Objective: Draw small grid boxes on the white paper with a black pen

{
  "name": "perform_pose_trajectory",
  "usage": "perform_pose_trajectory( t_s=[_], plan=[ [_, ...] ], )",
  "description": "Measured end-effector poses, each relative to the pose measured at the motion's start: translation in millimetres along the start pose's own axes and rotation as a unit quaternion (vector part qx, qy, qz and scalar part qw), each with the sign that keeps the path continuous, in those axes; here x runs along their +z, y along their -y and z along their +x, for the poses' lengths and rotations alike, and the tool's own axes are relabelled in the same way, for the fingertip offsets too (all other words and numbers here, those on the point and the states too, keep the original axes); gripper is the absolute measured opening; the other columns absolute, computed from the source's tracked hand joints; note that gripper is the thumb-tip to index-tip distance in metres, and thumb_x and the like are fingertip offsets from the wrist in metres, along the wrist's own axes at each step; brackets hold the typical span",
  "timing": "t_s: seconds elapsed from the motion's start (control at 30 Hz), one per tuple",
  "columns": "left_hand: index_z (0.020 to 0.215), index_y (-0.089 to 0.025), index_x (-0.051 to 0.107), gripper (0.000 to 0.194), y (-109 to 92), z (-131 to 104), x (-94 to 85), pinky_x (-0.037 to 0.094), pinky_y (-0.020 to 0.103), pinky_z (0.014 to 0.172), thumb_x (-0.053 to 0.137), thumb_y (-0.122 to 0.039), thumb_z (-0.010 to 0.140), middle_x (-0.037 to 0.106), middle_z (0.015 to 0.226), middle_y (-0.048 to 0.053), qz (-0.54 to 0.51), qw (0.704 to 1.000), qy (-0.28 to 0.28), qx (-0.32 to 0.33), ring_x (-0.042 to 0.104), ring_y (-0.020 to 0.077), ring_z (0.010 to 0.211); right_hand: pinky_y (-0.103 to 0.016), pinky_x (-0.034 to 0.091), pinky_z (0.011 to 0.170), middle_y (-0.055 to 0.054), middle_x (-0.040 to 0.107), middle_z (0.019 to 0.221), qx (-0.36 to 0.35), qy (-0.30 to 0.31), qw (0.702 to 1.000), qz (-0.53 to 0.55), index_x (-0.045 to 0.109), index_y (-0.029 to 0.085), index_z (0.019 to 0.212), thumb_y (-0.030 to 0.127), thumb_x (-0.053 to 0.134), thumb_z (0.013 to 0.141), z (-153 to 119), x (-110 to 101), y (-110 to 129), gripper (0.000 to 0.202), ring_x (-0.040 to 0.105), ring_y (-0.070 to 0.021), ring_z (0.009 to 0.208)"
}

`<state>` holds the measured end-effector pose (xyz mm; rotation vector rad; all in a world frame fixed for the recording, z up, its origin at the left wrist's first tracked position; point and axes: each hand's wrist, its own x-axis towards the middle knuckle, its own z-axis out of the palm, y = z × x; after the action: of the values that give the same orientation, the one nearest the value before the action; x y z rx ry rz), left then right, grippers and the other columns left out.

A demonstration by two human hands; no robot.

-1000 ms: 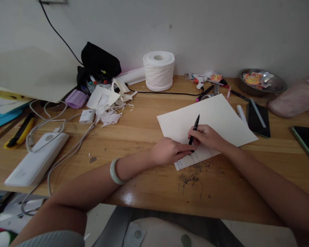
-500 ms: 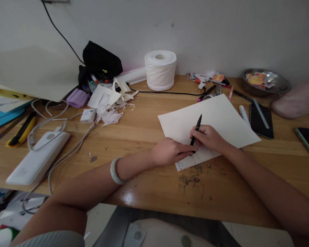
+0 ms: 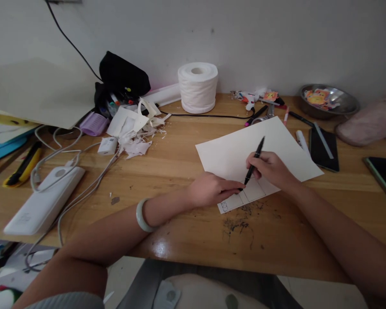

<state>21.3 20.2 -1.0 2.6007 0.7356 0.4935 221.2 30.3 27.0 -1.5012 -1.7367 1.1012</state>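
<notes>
As paper point(image 3: 244, 143) lies beneath the left hand point(image 3: 207, 189), its hold unclear, the right point(image 3: 266, 166) grips a pen point(image 3: 259, 147).

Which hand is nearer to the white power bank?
Left. The left hand touches the paper, right of the power bank; the right hand, holding the black pen, is farther right.

Smooth matt paper point(image 3: 283, 148), glossy wooden tabletop point(image 3: 176, 152)

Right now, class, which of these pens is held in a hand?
The black pen in the right hand, over the paper; the black one near the bowl and the white marker lie unheld.
</notes>
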Motion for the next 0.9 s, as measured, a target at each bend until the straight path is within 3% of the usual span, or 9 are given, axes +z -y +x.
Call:
perform_pose_trajectory(
  t_s=[0.1,0.17,0.27,0.37,0.5,0.9],
  plan=[
    [0.109,-0.027,0.058,0.027,-0.1,0.2,-1.1,0.039,0.016,0.054,0.044,-0.031,0.086,0.068,0.083,-0.001,-0.009,1.0,0.008,0.003,0.059,0.0074,0.06,-0.023,0.031,0.039,0.003,0.045,0.041,-0.103,-0.07,0.992,-0.026,0.053,0.019,0.061,0.024,0.041,0.079,-31.9,-7.3,11.2,0.022,0.041,-0.0086,0.038],
    [0.109,-0.027,0.058,0.027,0.0,0.2,-0.9,0.039,0.016,0.054,0.044,-0.03,0.086,0.068,0.081,-0.001,-0.013,1.0,0.007,0.001,0.059,0.0073,0.06,-0.023,0.033,0.04,0.001,0.054,0.055,-0.209,-0.096,0.971,-0.067,0.054,0.02,0.066,0.02,0.041,0.08,-55.4,-4.1,13.9,0.019,0.045,-0.0088,0.044],
    [0.107,-0.026,0.059,0.026,0.4,0.0,0.4,0.039,0.016,0.054,0.044,-0.03,0.086,0.068,0.08,-0.002,-0.015,1.0,-0.007,0.0,0.058,0.0072,0.059,-0.026,0.037,0.048,0.001,0.055,0.056,-0.403,-0.036,0.892,-0.201,0.053,0.021,0.077,0.014,0.045,0.078,-77.7,10.7,9.9,0.01,0.047,-0.0105,0.049],
    [0.107,-0.027,0.059,0.026,0.6,-0.5,1.8,0.039,0.016,0.054,0.045,-0.031,0.086,0.068,0.081,-0.003,-0.012,1.0,-0.013,0.001,0.058,0.007,0.059,-0.027,0.037,0.049,0.002,0.054,0.052,-0.507,-0.02,0.811,-0.292,0.051,0.018,0.084,0.015,0.046,0.08,-80.9,26.5,4.0,0.007,0.046,-0.0116,0.05],
    [0.106,-0.027,0.059,0.026,1.1,-0.9,2.3,0.039,0.016,0.055,0.044,-0.032,0.086,0.068,0.082,-0.002,-0.008,1.0,-0.014,-0.002,0.059,0.007,0.059,-0.027,0.038,0.051,0.002,0.054,0.054,-0.522,-0.035,0.783,-0.337,0.051,0.017,0.085,0.014,0.048,0.079,-75.1,38.2,-0.1,0.008,0.048,-0.0111,0.052],
    [0.108,-0.027,0.058,0.026,1.9,-0.9,3.7,0.041,0.016,0.057,0.043,-0.032,0.087,0.068,0.086,-0.003,0.002,1.0,-0.01,0.001,0.06,0.0068,0.062,-0.027,0.035,0.055,0.0,0.049,0.056,-0.466,-0.048,0.795,-0.386,0.054,0.015,0.083,0.015,0.045,0.081,-73.8,50.6,-13.7,0.009,0.042,-0.0127,0.056]
  ],
)
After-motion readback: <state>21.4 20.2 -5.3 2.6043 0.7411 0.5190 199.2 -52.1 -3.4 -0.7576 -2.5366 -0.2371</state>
